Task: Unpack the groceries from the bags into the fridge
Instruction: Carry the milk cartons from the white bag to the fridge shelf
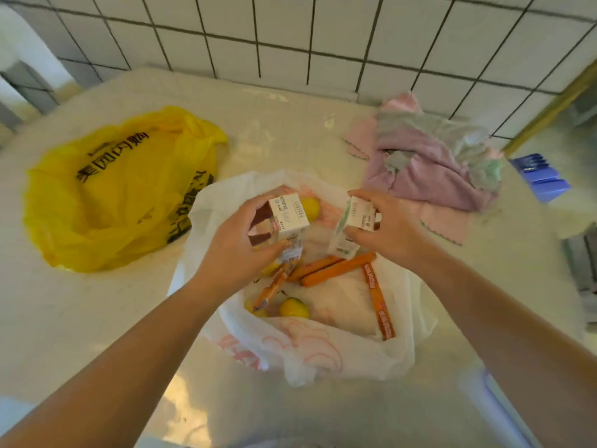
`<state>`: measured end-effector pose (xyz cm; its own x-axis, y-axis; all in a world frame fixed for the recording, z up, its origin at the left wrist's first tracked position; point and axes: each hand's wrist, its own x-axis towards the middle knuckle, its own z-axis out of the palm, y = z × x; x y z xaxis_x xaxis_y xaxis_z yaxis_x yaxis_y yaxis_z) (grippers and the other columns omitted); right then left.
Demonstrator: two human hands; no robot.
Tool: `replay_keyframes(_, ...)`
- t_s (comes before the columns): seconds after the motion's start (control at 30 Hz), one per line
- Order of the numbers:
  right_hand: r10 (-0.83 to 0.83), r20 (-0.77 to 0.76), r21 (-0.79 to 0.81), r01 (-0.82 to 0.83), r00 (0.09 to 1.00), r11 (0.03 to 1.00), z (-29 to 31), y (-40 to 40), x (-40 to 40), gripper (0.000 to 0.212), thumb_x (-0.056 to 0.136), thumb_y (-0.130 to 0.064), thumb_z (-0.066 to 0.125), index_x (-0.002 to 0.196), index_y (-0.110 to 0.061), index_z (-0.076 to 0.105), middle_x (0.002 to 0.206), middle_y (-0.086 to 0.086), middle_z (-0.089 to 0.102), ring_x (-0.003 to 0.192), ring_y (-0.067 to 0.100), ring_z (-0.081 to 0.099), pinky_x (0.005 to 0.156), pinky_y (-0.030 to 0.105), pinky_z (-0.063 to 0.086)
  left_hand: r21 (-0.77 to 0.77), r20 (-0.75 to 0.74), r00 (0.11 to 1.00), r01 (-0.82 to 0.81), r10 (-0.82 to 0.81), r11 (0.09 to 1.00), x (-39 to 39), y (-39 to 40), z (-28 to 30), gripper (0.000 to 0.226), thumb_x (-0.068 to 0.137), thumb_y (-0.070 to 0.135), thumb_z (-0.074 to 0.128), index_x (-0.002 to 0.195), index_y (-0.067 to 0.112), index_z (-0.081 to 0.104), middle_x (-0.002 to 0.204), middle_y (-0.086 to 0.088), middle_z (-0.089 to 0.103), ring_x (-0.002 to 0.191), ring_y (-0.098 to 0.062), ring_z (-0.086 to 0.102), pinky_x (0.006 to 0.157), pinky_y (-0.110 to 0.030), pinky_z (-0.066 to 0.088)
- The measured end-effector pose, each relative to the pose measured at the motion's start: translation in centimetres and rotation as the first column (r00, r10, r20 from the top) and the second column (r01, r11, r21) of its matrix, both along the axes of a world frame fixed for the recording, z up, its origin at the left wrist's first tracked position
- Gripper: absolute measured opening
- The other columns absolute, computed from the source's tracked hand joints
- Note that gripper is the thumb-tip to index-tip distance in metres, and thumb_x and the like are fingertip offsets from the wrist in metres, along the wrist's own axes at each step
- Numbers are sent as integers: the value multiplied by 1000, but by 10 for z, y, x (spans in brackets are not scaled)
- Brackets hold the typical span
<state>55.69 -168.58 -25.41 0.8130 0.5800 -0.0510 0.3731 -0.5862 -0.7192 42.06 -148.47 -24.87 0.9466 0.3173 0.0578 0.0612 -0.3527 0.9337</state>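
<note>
Hands gripping cartons — labels blurred, white bag below

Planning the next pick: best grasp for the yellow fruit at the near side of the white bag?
Come from above with a fingertip cage around the yellow fruit. It is round, lies loose in the open white bag, and a sausage stick crowds its left.
</note>
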Motion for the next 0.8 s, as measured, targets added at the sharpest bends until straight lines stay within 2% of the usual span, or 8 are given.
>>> replay_keyframes(0.1,73,-55,100,-68,996,993,23,13,-19,56,69,-29,78,116,-44,52,111,-9,59,96,8,61,84,37,54,-18,30,996,-86,86,996,-28,14,11,59,78,4,72,123,32,45,115,26,53,111,13,49,80,-15,52)
replay_keyframes(0.27,300,-39,145,-292,953,945,58,63,-70,52,71,-22,78,113,-41,54,107,-21,56,94,-7,57,76,17,53,-62,59,977,-202,206,977,-98,38,24,63,77,-3,70,121,35,45,116,23,56,114,8,51,78,-15,52)
replay_keyframes(0.4,463,-32,115,-457,886,882,76,111,-123,56,71,-26,77,119,-39,52,115,-15,55,101,1,58,78,23,54,-85,51,952,-296,301,951,-169,63,25,66,77,-4,69,119,40,45,118,20,57,118,2,51,81,-20,53)
replay_keyframes(0.5,545,-22,112,-539,838,835,86,151,-171,55,71,-27,78,116,-38,50,109,-17,56,99,3,59,78,24,54,-53,55,926,-371,374,927,-232,85,30,63,77,2,70,122,38,43,122,15,55,119,-3,51,84,-24,54)
replay_keyframes(0.57,583,-30,125,-575,812,808,89,180,-206,54,70,-25,80,115,-33,51,106,-14,57,98,6,61,79,26,54,-49,60,898,-433,436,900,-278,102,36,61,78,4,69,122,37,42,122,15,54,118,-4,52,84,-22,53)
replay_keyframes(0.73,692,33,131,-690,721,712,96,260,-318,57,69,-24,82,117,-23,53,109,-5,59,99,8,61,80,26,55,-8,110,804,-587,584,809,-407,144,50,57,79,9,68,116,45,43,112,27,53,102,15,53,75,-10,51)
replay_keyframes(0.8,731,63,127,-732,679,669,100,292,-367,55,70,-24,81,117,-24,53,109,-6,58,100,9,60,81,27,55,29,108,771,-633,627,773,-457,162,58,58,80,8,67,111,49,41,108,32,49,95,15,52,72,-9,49)
